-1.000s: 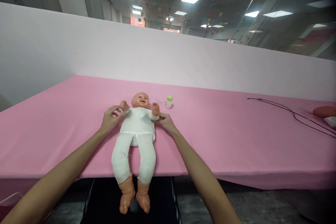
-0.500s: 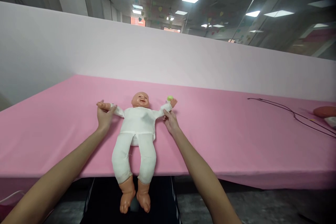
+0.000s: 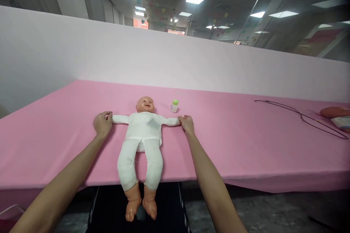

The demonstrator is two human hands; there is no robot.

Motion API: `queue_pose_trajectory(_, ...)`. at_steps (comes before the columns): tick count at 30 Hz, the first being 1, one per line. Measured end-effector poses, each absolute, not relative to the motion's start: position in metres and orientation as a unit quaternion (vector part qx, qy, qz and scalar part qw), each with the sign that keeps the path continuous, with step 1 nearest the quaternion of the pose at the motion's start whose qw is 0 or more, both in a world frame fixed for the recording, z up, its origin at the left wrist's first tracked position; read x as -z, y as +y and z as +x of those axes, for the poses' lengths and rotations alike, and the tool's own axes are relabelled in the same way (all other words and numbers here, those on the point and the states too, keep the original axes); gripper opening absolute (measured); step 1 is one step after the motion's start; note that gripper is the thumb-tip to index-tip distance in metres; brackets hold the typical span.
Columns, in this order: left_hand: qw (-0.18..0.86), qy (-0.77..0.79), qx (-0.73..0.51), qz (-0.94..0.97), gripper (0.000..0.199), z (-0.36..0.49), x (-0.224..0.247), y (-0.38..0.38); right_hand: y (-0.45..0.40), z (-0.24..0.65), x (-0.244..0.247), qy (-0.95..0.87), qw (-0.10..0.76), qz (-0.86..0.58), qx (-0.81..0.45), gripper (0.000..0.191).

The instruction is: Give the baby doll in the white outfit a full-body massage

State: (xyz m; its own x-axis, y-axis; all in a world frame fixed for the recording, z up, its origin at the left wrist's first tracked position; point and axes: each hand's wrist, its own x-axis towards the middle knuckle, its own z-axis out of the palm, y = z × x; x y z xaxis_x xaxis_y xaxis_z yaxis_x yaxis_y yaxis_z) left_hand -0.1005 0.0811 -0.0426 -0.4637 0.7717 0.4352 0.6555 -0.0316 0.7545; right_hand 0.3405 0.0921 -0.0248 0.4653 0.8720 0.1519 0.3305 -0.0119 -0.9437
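The left hand (image 3: 102,123) and right hand (image 3: 186,123) lay open and ungripping, fingertips resting at the sleeve ends of a baby doll (image 3: 142,131). It lay face-up on a pink tablecloth (image 3: 54,149), arms outstretched, feet past the edge, with a green-capped bottle (image 3: 174,106) near its head.

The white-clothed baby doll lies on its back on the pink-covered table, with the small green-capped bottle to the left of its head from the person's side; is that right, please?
Not quite: the head view shows the small green-capped bottle to the right of the head of the white-clothed baby doll, not the left; the rest stands.
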Motion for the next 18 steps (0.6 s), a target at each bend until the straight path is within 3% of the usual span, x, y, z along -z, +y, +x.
queue_pose_trajectory(4, -0.03, 0.67, -0.509, 0.539, 0.029, -0.093, 0.035, 0.073, 0.086, 0.345, 0.019, -0.468, 0.453, -0.739, -0.172, 0.048)
queue_pose_trajectory(8, -0.057, 0.541, -0.541, 0.641, 0.035, -0.052, 0.003, 0.062, 0.081, 0.346, 0.01, -0.498, 0.445, -0.739, -0.093, 0.045)
queue_pose_trajectory(10, 0.026, 0.441, -0.532, 0.723, 0.037, -0.013, -0.019, 0.062, 0.083, 0.344, 0.006, -0.519, 0.462, -0.715, -0.077, 0.04)
queue_pose_trajectory(13, 0.269, 0.318, -0.468, 0.78, 0.049, 0.056, -0.046, 0.078, 0.09, 0.339, -0.001, -0.555, 0.477, -0.678, -0.065, 0.034)
queue_pose_trajectory(16, 0.531, 0.325, -0.469, 0.627, 0.058, 0.121, -0.056, 0.112, 0.1, 0.335, -0.01, -0.595, 0.466, -0.651, -0.067, 0.034)
queue_pose_trajectory(18, 0.621, 0.325, -0.456, 0.549, 0.064, 0.153, -0.054, 0.136, 0.108, 0.335, -0.018, -0.628, 0.43, -0.645, -0.07, 0.037)
